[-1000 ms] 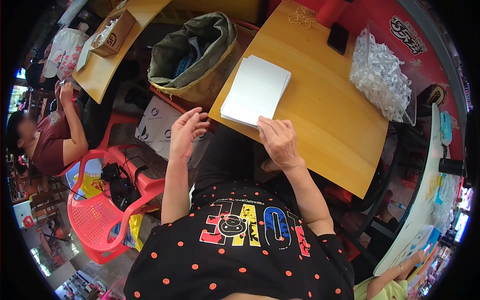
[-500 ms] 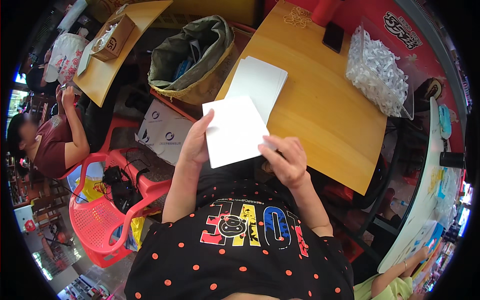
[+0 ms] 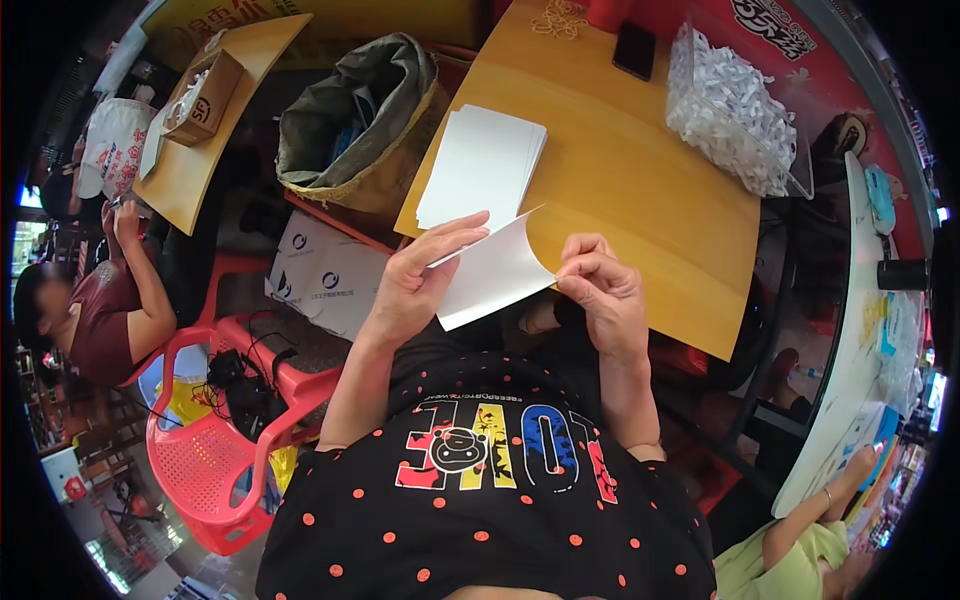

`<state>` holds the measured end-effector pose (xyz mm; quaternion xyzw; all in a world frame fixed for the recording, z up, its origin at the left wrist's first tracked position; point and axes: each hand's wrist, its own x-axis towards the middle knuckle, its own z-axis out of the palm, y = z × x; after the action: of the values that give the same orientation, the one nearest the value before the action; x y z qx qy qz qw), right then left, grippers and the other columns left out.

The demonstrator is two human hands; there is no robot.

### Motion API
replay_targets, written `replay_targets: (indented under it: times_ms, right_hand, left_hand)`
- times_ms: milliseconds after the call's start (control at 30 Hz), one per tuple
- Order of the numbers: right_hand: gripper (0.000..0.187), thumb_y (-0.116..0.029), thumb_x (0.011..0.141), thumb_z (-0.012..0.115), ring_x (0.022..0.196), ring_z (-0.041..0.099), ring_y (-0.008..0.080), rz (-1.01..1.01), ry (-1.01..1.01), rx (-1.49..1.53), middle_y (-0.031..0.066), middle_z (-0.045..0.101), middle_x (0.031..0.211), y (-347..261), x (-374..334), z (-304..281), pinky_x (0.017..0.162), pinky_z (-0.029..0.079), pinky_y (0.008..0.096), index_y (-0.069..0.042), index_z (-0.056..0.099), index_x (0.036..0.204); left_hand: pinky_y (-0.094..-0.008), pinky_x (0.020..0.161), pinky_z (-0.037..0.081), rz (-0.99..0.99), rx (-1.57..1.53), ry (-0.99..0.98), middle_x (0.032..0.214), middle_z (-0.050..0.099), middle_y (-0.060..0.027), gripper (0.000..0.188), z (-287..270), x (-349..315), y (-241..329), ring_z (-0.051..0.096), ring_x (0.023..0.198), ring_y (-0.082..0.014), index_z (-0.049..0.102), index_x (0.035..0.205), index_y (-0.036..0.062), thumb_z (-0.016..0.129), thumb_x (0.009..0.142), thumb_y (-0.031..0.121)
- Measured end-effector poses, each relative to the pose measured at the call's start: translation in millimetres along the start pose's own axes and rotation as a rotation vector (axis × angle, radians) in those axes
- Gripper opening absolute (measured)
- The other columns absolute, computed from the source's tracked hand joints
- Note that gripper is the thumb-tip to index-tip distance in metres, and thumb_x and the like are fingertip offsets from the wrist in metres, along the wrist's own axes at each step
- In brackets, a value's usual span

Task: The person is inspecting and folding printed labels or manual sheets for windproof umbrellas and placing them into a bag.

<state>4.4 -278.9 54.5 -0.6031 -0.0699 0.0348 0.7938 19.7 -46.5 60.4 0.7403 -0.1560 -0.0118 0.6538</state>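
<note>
White sheet (image 3: pixel 492 278) in hand, gripping its left side with the left hand (image 3: pixel 418 282), pinching its right corner with the right hand (image 3: pixel 612 292) (thumb against bent fingers). Holds it bowed at the near edge of the table (image 3: pixel 640 210), just beside a paper stack (image 3: pixel 482 162) lying there, with a strip-filled tub (image 3: pixel 803 168) and a phone (image 3: pixel 634 51) farther off.

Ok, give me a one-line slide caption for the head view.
Left hand and right hand hold a curved white sheet near a paper stack on a wood-toned table.
</note>
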Motion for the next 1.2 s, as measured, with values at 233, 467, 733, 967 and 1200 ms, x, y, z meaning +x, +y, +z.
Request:
replay_targets:
  times_ms: [233, 467, 733, 967, 1200]
  right_hand:
    - [0.004, -0.008, 0.081, 0.071, 0.114, 0.049, 0.0174, 0.05, 0.087, 0.028, 0.013, 0.056, 0.124, 16, 12, -4, 0.094, 0.039, 0.0288, -0.005, 0.07, 0.083]
    - [0.009, -0.009, 0.084, 0.068, 0.091, 0.06, 0.0135, 0.196, 0.091, 0.099, 0.0083, 0.067, 0.097, 34, 20, -2, 0.087, 0.045, 0.0281, 0.0, 0.068, 0.087]
    - [0.005, 0.0, 0.082, 0.068, 0.077, 0.056, 0.0078, -0.144, 0.315, -0.117, 0.0041, 0.066, 0.088, 36, 21, -1, 0.071, 0.044, 0.02, 0.002, 0.068, 0.086]
    - [0.005, 0.003, 0.08, 0.069, 0.072, 0.054, 0.007, -0.103, 0.175, -0.232, 0.004, 0.066, 0.088, 26, 15, -5, 0.065, 0.043, 0.0197, 0.003, 0.069, 0.084]
    - [0.007, 0.004, 0.079, 0.07, 0.079, 0.061, 0.0095, -0.079, 0.368, -0.026, 0.0067, 0.067, 0.09, 37, 15, -4, 0.076, 0.049, 0.0218, 0.003, 0.069, 0.086]
  left_hand:
    - [-0.0335, 0.097, 0.045, 0.172, 0.283, -0.184, 0.127, 0.057, -0.0156, 0.033, -6, 1, 0, 0.057, 0.115, -0.0288, 0.072, 0.1, 0.0073, 0.061, 0.073, -0.008]
    - [-0.037, 0.099, 0.043, 0.362, 0.483, -0.287, 0.129, 0.054, -0.017, 0.029, -4, 2, 1, 0.051, 0.122, -0.0337, 0.07, 0.099, 0.0049, 0.065, 0.072, -0.005]
    - [-0.0232, 0.069, 0.051, -0.226, -0.087, 0.36, 0.109, 0.063, -0.0131, 0.026, -8, -28, -9, 0.065, 0.091, -0.0194, 0.061, 0.111, -0.0034, 0.054, 0.087, -0.004]
    - [-0.0145, 0.033, 0.037, -0.652, -0.788, 0.039, 0.092, 0.066, -0.0147, 0.029, -11, -18, -17, 0.067, 0.059, -0.0151, 0.057, 0.114, -0.01, 0.058, 0.091, 0.007]
    - [-0.0191, 0.05, 0.049, -0.622, -0.829, 0.06, 0.084, 0.066, -0.0156, 0.023, 12, -16, -17, 0.067, 0.066, -0.017, 0.061, 0.106, -0.0095, 0.057, 0.085, -0.001]
